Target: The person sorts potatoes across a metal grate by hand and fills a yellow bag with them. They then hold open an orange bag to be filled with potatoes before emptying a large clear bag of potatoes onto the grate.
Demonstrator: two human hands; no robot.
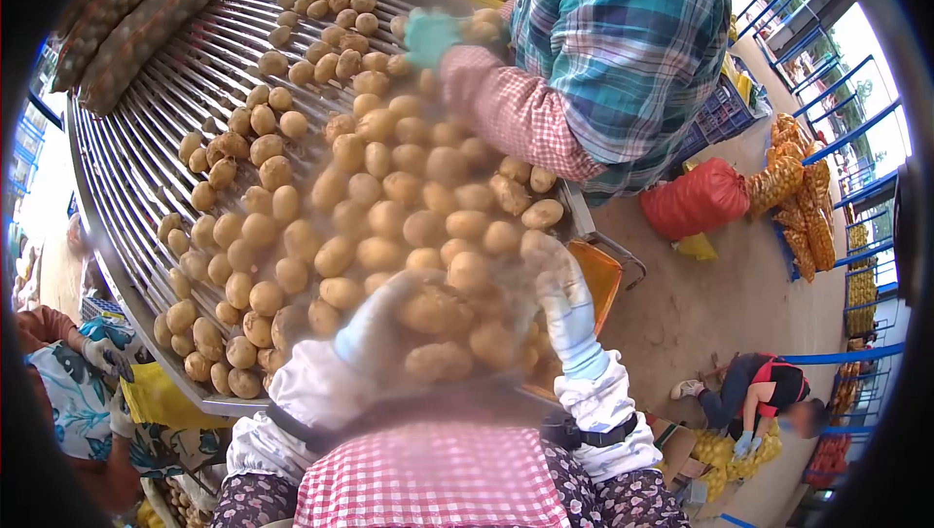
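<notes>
My left hand [375, 322], in a pale glove, is low among the potatoes [377, 254] at the near edge of a metal bar table [126, 236]. A haze blurs its fingers, which lie beside a large potato [436, 310]. On the other side of that potato, my right hand [562, 296] wears a white and light blue glove with soiled fingertips. Its fingers stretch forward, apart from the thumb, along the right edge of the pile. No potato shows clearly in its grasp. Another potato [438, 361] lies between my wrists.
A co-worker in a plaid shirt [632, 51] reaches over the table's right side with a green-gloved hand [430, 37]. Filled net sacks [156, 41] lie at the far left. A red sack [696, 199] stands on the floor; a person [759, 392] crouches at lower right.
</notes>
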